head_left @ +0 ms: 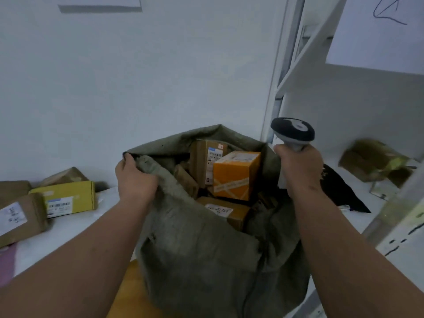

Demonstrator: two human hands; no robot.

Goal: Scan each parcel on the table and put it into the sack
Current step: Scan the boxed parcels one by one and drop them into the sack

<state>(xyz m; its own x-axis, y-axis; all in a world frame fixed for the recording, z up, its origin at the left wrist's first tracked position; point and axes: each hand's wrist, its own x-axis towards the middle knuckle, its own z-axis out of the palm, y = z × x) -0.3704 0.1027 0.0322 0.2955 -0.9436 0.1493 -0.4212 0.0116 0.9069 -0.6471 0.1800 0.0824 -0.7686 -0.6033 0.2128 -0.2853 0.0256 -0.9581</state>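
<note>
Olive-grey woven sack (202, 255) sits dead centre with its mouth pulled open. Inside it, an orange box (234, 177) criss-crossed with pale printed tape sits on top. A tall brown carton (206, 157) with a white barcode label stands just behind it at 11 o'clock, and a flat brown carton (226, 213) with another label lies below at 6. All the label print is too blurry to read.

Left hand (135, 180) has its fingers curled over the sack's rim at 9 o'clock, bunching the fabric. Right hand (300, 168) is wrapped tight round the handle of a grey barcode scanner (292, 134), whose black head points up by the rim at 3 o'clock.

Out at 9 o'clock on the white table (64, 230) are a yellow box (68, 198) with a barcode sticker and a brown parcel (20, 216) with a white label. At 3 o'clock lie a black poly bag (341, 191) and a blurry taped parcel (374, 159).
</note>
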